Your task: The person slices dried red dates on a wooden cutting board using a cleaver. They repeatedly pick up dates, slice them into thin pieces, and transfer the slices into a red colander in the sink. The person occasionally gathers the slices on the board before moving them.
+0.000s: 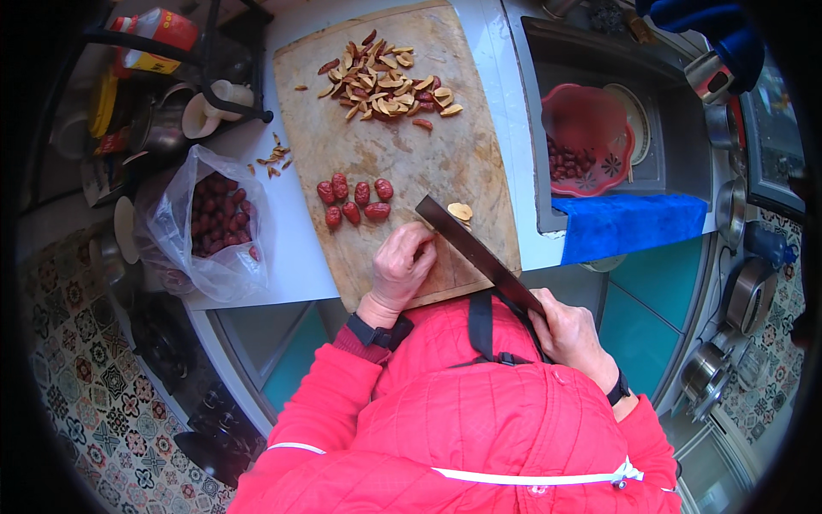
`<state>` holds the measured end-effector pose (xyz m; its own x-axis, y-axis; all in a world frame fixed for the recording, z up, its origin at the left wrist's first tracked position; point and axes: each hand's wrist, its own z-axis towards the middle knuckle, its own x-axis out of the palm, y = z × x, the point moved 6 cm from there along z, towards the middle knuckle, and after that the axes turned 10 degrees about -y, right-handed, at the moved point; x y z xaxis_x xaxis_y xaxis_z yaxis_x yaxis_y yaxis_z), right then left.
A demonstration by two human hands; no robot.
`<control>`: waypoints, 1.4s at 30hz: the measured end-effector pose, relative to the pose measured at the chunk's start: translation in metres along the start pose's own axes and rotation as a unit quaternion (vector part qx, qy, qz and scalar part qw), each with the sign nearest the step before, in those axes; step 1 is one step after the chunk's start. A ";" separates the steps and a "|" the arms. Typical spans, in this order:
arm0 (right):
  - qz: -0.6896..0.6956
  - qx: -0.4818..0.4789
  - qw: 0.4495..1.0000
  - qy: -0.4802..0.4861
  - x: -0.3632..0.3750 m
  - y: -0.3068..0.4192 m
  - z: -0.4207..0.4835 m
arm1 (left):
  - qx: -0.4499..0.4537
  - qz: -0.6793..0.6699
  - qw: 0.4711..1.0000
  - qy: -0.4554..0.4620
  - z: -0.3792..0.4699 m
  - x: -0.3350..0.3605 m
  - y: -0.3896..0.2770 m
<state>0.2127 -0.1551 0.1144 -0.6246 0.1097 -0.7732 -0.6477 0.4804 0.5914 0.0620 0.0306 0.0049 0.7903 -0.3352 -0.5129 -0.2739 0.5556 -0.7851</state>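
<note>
My right hand [571, 331] grips the handle of a kitchen knife [480, 252], whose dark blade slants up and left over a worn wooden cutting board [398, 154]. My left hand [403, 260] rests on the board with its fingers curled close to the blade. Whatever lies under those fingers is hidden. Just right of the blade are cut jujube pieces [460, 211], pale side up. Several whole red jujubes [362, 193] stand in two loose rows left of the blade. A heap of sliced jujubes [385, 83] covers the board's far part.
Jujube pits [276, 156] lie beside the board. A clear plastic bag [241, 279] of whole jujubes stands left. The sink [681, 128] at right holds a red flower-shaped basket [613, 177] with jujubes; a blue cloth [632, 225] drapes its front edge. A black rack [209, 77] stands back left.
</note>
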 end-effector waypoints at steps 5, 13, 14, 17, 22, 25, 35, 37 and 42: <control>0.012 0.002 1.000 0.005 0.005 -0.002 0.000 | 0.015 -0.007 1.000 -0.008 0.000 0.000 -0.001; 0.003 -0.007 1.000 -0.009 0.028 -0.016 0.007 | 0.016 0.003 1.000 -0.012 0.001 -0.002 -0.003; 0.021 -0.004 1.000 -0.012 0.029 -0.017 0.007 | 0.019 0.011 1.000 -0.014 0.001 -0.003 -0.004; 0.039 -0.004 0.999 -0.028 0.022 -0.017 0.007 | -0.006 0.021 1.000 -0.022 0.002 -0.004 -0.003; -0.004 -0.023 0.999 -0.031 0.004 -0.006 -0.002 | -0.022 0.034 0.999 -0.021 0.002 -0.004 -0.003; -0.031 -0.043 0.998 -0.030 0.003 -0.001 -0.005 | -0.033 0.036 0.999 -0.022 0.003 -0.003 -0.001; -0.092 -0.047 0.995 -0.009 0.031 -0.005 -0.004 | -0.040 0.036 0.998 -0.023 0.001 -0.002 0.001; -0.062 -0.052 0.997 -0.016 0.031 -0.007 0.000 | -0.043 0.030 0.998 -0.033 0.003 -0.003 0.000; -0.036 -0.056 0.996 -0.059 0.014 -0.004 -0.005 | -0.040 0.023 0.997 -0.056 0.006 -0.004 -0.003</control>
<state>0.2042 -0.1598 0.1025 -0.5233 0.1826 -0.8324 -0.7380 0.3913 0.5498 0.0633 0.0350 0.0119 0.8306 -0.2218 -0.5109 -0.3508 0.5042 -0.7892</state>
